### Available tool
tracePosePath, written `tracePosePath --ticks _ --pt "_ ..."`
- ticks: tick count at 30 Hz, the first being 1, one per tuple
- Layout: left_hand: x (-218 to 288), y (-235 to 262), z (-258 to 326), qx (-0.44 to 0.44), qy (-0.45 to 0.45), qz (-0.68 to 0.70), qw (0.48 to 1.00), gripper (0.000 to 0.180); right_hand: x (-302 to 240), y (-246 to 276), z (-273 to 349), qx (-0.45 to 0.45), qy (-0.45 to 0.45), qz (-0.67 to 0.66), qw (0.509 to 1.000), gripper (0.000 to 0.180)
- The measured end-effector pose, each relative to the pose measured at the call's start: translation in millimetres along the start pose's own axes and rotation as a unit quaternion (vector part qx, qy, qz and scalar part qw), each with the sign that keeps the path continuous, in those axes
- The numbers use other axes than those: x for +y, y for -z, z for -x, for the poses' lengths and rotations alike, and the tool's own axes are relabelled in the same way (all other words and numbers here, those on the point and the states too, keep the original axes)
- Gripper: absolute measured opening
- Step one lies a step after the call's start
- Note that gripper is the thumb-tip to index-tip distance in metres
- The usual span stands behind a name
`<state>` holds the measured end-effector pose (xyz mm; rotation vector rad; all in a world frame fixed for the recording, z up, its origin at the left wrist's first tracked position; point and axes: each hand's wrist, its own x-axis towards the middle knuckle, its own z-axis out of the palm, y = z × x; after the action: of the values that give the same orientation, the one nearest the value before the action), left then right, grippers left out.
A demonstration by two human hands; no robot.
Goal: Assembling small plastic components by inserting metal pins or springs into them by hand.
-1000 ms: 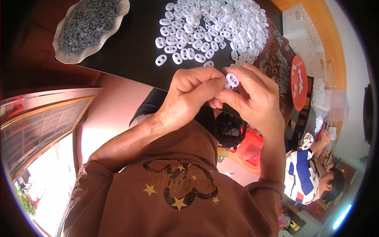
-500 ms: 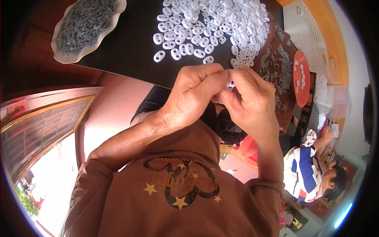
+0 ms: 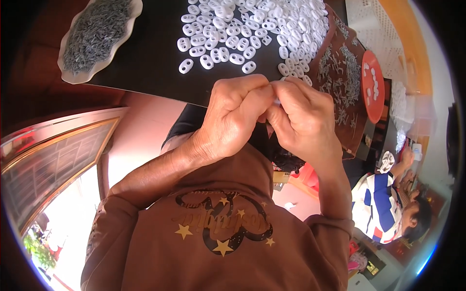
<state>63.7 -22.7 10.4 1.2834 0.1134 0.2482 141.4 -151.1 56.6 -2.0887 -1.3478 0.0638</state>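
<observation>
Far left: scalloped dish (image 3: 69, 76) heaped with grey pieces (image 3: 97, 36), on black tabletop (image 3: 150, 53). Far middle: loose two-holed white pieces (image 3: 291, 24). Near middle: left hand (image 3: 238, 116) and right hand (image 3: 303, 114) pinched narrow, both on one white piece (image 3: 277, 102), mostly hidden by fingers. Right: brown tray (image 3: 332, 36) with grey bits; beyond, red plate (image 3: 380, 89) bearing white pieces; co-worker (image 3: 378, 206). Versus one second ago: held piece's holes no longer visible.
</observation>
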Motion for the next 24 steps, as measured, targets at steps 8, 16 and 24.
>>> tracePosePath --ticks 8,16,24 --pt "5 -7 -3 0.047 0.036 0.03 0.998 0.025 16 -1 -3 0.039 0.054 0.005 0.998 0.023" --pt "2 -6 -3 0.022 0.01 0.001 1.0 0.024 13 3 -2 0.026 0.034 -0.015 0.999 0.023" --pt "-2 -7 -2 0.02 -0.046 -0.039 0.998 0.021 16 0 -1 0.008 0.037 -0.035 0.999 0.021"
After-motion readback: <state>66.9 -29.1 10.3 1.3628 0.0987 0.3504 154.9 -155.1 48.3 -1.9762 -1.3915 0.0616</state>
